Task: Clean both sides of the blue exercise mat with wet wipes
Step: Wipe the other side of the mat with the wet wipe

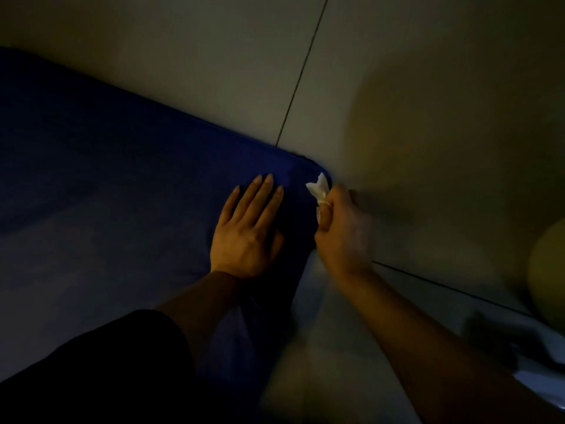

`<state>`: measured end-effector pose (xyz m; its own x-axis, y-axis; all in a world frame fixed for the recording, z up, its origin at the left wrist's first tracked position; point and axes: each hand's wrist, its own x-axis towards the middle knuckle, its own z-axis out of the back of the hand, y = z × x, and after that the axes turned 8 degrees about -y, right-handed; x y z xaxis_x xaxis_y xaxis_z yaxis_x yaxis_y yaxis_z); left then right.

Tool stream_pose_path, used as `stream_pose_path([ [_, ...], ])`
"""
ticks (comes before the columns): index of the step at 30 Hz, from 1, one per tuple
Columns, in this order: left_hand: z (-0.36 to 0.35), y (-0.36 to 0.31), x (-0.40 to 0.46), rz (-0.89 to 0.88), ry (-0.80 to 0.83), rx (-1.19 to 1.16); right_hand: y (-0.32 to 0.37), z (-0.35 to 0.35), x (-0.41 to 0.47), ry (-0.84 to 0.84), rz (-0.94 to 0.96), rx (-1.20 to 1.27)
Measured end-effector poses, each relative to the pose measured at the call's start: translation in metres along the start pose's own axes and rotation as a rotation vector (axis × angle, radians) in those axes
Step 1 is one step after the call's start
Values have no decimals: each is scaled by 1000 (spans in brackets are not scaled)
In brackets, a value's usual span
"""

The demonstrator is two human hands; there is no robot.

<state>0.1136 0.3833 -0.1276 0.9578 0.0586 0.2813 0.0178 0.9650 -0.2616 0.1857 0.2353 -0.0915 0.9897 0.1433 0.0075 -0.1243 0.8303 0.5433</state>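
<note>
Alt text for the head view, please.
In dim light, the right hand grips a crumpled white wipe at the rounded corner of a blue mat. The left hand rests flat on the mat beside it.

A dim indoor room, likely a home — a pale, smooth tiled floor (397, 87) with thin dark grout lines (301, 75), and a dark blue padded exercise mat (107, 179) spread flat on it.

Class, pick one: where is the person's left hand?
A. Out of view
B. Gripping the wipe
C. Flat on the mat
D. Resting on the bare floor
C: the left hand lies flat, fingers straight, on the mat, while the right hand grips the wipe.
</note>
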Motion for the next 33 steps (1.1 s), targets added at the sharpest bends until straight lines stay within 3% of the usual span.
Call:
stream_pose_path([
  [3, -1, -1, 1, 12, -23, -11, 3, -4, -26, -86, 21, 63],
  [7, -3, 0, 0, 27, -43, -12, 2, -6, -55, -37, 154, 136],
  [12, 2, -5, -5, 116, -53, 60, 5, -5, -27, -101, 82, 113],
  [15, 18, -24, 2, 198, 57, 174, 8, -1, -57, -31, 104, 112],
  [19, 39, -48, -24, 373, 311, 92, 3, 3, -98, 66, 216, 105],
  [24, 64, -85, -146, 512, 397, 129, 5, 12, -84, 61, 80, 44],
  [30, 59, -85, -150, 564, 400, -16, -1, 4, -174, 152, 236, 236],
  [33, 63, -85, -147, 599, 451, -36, 0, -1, -143, 107, 45, 216],
])
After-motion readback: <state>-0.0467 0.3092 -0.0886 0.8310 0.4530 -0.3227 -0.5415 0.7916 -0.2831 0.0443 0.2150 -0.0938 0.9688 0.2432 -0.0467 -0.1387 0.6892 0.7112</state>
